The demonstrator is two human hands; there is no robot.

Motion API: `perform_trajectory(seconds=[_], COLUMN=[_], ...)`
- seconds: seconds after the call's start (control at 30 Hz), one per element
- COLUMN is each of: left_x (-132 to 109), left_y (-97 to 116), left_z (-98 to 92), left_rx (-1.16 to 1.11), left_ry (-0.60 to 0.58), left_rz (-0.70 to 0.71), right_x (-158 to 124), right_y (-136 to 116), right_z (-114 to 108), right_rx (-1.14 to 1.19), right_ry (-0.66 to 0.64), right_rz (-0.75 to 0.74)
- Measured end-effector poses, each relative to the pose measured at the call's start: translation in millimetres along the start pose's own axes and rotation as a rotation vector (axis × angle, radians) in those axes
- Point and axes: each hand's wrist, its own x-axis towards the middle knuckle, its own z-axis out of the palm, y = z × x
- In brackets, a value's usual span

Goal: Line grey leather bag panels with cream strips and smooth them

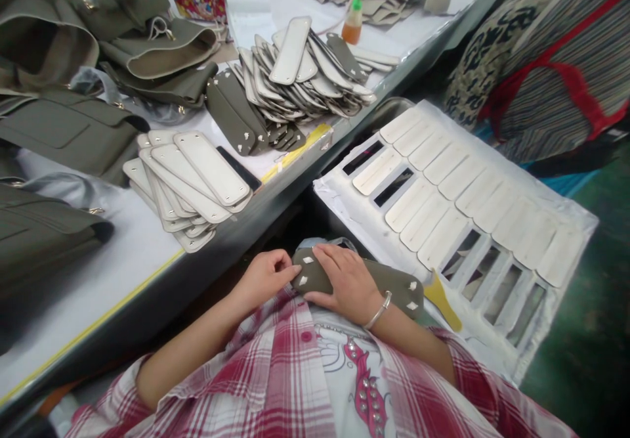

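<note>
A dark olive strip (394, 280) with rounded ends and small white diamond marks near its corners lies across my lap. My right hand (344, 280) rests on top of it with fingers spread, a bracelet at the wrist. At the strip's left end is my left hand (268, 277), its fingers curled and the thumb touching the edge; whether anything small sits between those fingertips is hidden. Pale strips (197, 175) are stacked in a fan on the table near its edge, and a bigger heap of pale and olive strips (300, 70) lies behind them.
On the right, a white board (512, 280) holds rows of pale pieces, with a yellow tool (443, 303) at its near edge. Olive bags (63, 129) cover the table's left. A green-tipped glue bottle (352, 24) stands behind the heap. Another person (566, 64) is at the upper right.
</note>
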Motion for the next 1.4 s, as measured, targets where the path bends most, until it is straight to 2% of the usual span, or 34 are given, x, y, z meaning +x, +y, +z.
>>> perform_trajectory(seconds=[0.13,0.37,0.57,0.77,0.83,0.9,0.97,1.03,1.1,1.2,1.23,1.3,1.4], left_x=[6,9,10,13,15,18,22,25,25,22,20,19,20], left_y=[-1,-7,-3,-3,-7,-11,-15,-14,-5,23,33,49,57], left_z=[-4.2,-2.0,-2.5,-5.5,-5.6,-8.4,-16.5,-29.8,-43.1,-45.4,-38.8,-15.9,26.4], left_rx=[0.040,-0.099,0.014,0.005,-0.053,-0.185,-0.321,-0.358,-0.290,-0.005,0.133,0.415,0.732], left_ry=[-0.050,-0.081,-0.096,-0.153,-0.196,-0.298,-0.436,-0.490,-0.388,-0.198,-0.190,-0.250,-0.318], left_rz=[0.018,0.057,0.148,0.186,0.174,0.106,0.007,-0.047,0.008,0.231,0.315,0.467,0.596], right_x=[0,1,3,8,9,9,5,-6,-23,-57,-67,-81,-88], right_y=[-1,-1,-4,-10,-12,-13,-8,5,28,64,74,84,83], right_z=[0,1,-1,6,9,7,-5,-26,-51,-74,-75,-65,-43], right_rx=[0.000,0.024,0.029,-0.047,-0.053,-0.030,0.068,0.257,0.410,0.248,0.170,0.050,-0.042], right_ry=[-0.001,0.006,-0.013,-0.015,-0.009,-0.007,-0.024,-0.036,0.017,0.164,0.150,0.049,-0.088], right_rz=[-0.004,0.020,0.058,0.091,0.096,0.090,0.061,0.053,0.111,0.238,0.246,0.207,0.095])
